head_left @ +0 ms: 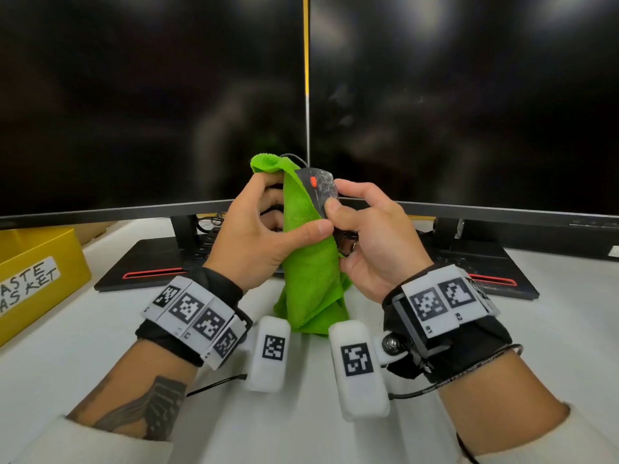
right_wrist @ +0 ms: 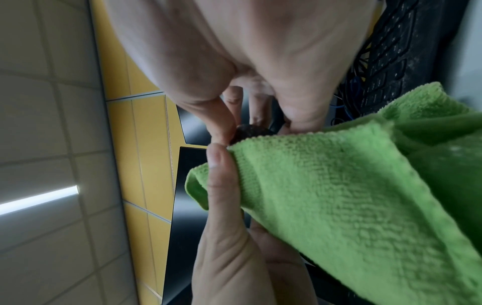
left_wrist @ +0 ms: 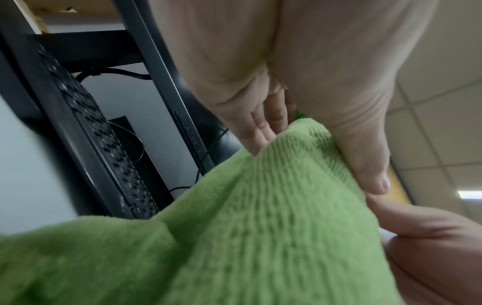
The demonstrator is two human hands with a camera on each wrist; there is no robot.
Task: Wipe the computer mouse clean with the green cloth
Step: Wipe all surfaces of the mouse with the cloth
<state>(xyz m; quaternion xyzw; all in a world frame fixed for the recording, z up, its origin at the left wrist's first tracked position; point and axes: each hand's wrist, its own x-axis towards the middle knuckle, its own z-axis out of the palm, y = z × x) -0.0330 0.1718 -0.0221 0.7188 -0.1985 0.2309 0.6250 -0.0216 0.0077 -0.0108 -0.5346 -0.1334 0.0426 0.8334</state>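
A dark, dusty computer mouse (head_left: 322,189) with an orange wheel is held up above the desk, in front of the monitors. My right hand (head_left: 363,229) grips it from the right, thumb on its top. My left hand (head_left: 268,226) holds the green cloth (head_left: 310,266) against the mouse's left side, thumb pressing the fabric. The cloth hangs down to the desk. In the left wrist view the cloth (left_wrist: 247,227) fills the lower frame under my thumb. In the right wrist view only a dark sliver of the mouse (right_wrist: 247,132) shows above the cloth (right_wrist: 339,196).
Two dark monitors (head_left: 469,105) stand close behind my hands on black bases (head_left: 147,262). A yellow waste basket (head_left: 37,272) sits at the left on the white desk (head_left: 83,356). A black keyboard (left_wrist: 104,144) lies under the monitors, with cables around it.
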